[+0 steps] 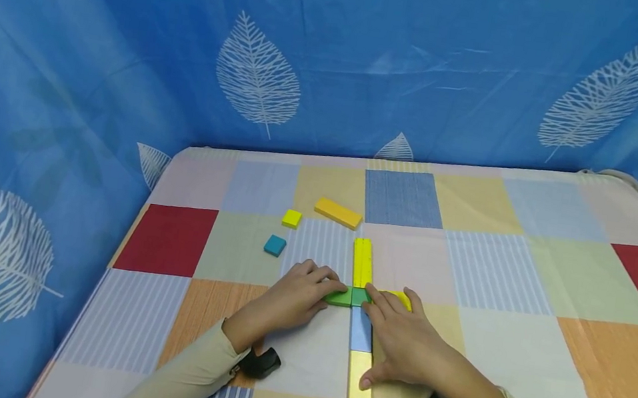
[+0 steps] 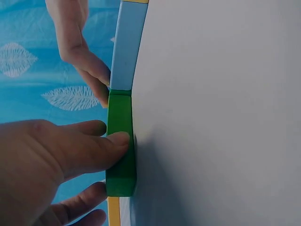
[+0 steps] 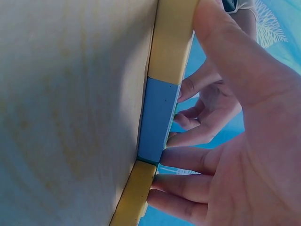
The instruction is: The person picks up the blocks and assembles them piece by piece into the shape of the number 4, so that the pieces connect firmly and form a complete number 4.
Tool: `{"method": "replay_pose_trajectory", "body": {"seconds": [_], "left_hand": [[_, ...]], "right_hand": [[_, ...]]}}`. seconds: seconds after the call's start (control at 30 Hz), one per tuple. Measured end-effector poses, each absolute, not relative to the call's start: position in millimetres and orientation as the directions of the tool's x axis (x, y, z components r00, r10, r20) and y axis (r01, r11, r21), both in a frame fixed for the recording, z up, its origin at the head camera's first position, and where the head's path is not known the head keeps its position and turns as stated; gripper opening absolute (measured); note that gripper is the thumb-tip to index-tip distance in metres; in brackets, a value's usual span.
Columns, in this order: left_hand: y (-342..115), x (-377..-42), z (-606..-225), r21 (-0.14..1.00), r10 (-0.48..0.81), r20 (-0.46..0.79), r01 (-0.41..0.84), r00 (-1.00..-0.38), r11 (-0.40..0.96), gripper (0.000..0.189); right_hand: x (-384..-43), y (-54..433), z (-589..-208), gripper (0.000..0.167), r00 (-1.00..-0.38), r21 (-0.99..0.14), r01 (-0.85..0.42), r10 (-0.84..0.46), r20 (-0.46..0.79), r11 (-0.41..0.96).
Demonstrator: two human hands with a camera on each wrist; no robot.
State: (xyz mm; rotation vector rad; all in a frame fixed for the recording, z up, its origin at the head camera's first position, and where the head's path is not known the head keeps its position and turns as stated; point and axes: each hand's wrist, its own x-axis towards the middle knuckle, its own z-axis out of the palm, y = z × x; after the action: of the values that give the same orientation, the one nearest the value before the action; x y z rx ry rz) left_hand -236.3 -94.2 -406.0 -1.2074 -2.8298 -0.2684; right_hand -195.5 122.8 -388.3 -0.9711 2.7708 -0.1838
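Observation:
Wooden blocks lie flat in a cross on the patchwork cloth. At its centre is a teal-green square block (image 1: 359,296). A longer green block (image 1: 338,296) joins its left side, and my left hand (image 1: 295,295) pinches this one between thumb and fingers. Yellow blocks extend upward (image 1: 362,262) and rightward (image 1: 402,299), the latter partly covered by my right hand (image 1: 406,338). Below the centre come a light blue block (image 3: 158,117) and a pale yellow block (image 1: 360,363). My right fingertips touch the blocks around the centre; the thumb rests on the pale yellow block.
Beyond the cross lie an orange-yellow long block (image 1: 338,213), a small yellow block (image 1: 291,219) and a small teal block (image 1: 274,245). A blue curtain (image 1: 337,60) with white leaf prints hangs behind the table's far edge and along its left side.

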Motion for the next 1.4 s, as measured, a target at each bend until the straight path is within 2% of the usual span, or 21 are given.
{"method": "replay_pose_trajectory", "body": {"seconds": [1.03, 1.4], "left_hand": [[-91.3, -232.1, -411.4, 0.106, 0.712, 0.121, 0.722, -0.692, 0.683, 0.036], [-91.6, -232.5, -413.2, 0.1, 0.716, 0.122, 0.726, -0.688, 0.68, 0.036]], "right_hand": [[-192.1, 124.3, -393.7, 0.108, -0.758, -0.189, -0.612, -0.638, -0.136, 0.768], [-190.2, 124.9, -391.2, 0.106, -0.757, -0.249, -0.592, -0.635, -0.156, 0.767]]}}
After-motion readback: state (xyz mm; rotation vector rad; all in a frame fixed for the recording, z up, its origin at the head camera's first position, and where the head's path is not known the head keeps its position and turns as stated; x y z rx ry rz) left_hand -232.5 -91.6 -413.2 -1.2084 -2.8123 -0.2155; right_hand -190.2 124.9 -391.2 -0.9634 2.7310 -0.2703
